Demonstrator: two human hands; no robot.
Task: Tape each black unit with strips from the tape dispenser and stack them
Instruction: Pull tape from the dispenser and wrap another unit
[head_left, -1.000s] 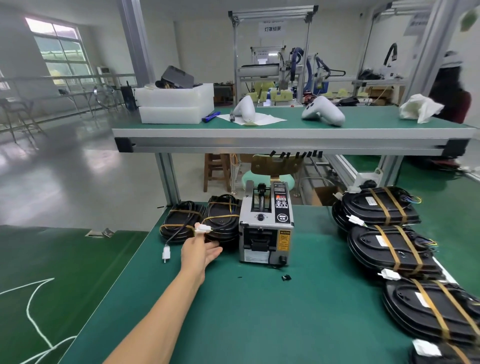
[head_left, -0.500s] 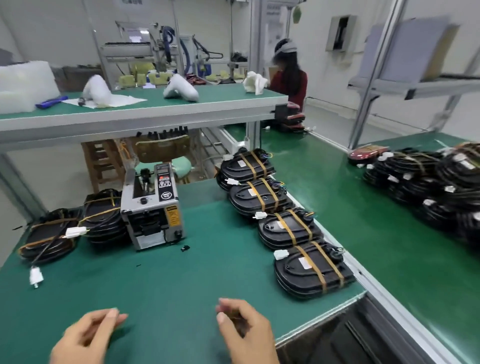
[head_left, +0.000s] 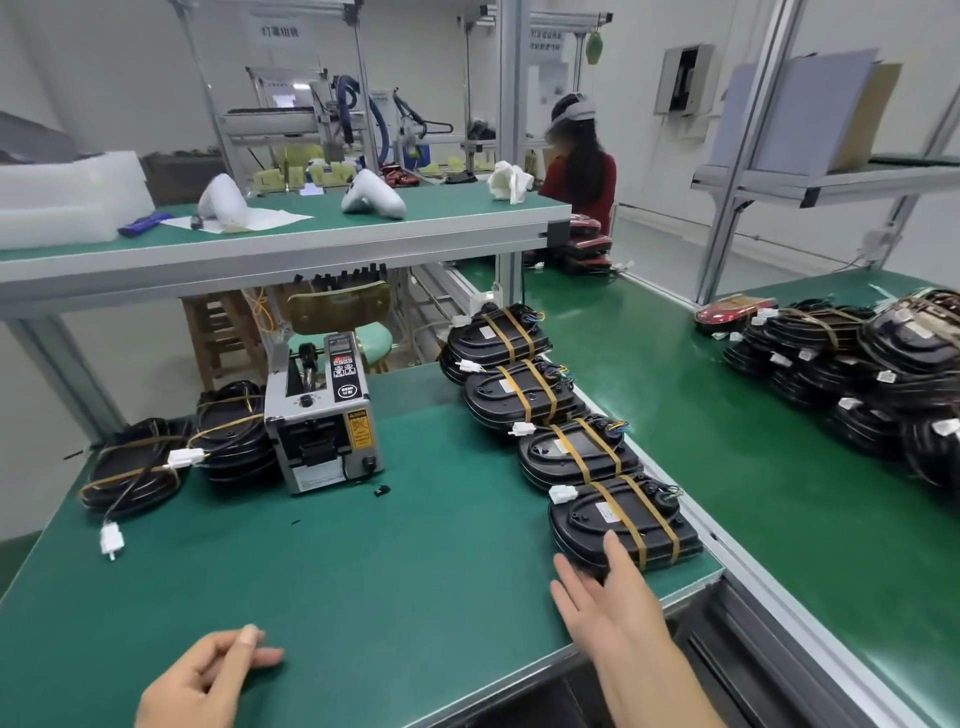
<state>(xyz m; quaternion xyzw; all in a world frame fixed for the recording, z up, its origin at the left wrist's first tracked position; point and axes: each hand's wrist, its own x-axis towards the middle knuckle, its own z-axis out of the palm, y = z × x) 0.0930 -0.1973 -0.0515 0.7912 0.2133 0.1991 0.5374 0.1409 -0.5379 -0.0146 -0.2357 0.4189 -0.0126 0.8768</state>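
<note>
— How many black units were on the table (head_left: 363, 571)?
— Four taped stacks along the right edge, two more left of the grey boxy tape dispenser (head_left: 321, 415); smooth rounded plastic shells, tan strips across each.
— And the grips?
— Right hand (head_left: 608, 597) flat, fingers straight, touching the nearest unit (head_left: 623, 519). Left hand (head_left: 208, 680) loosely curled, holding nothing, well apart.

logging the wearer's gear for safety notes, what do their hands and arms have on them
Nothing is worn on what shows. The left hand and right hand are bare: no gloves, rings or finger cots visible. The right forearm is bare too, with no sleeve, watch or wrist strap in view. The left arm is cut off at the wrist by the frame edge.
</note>
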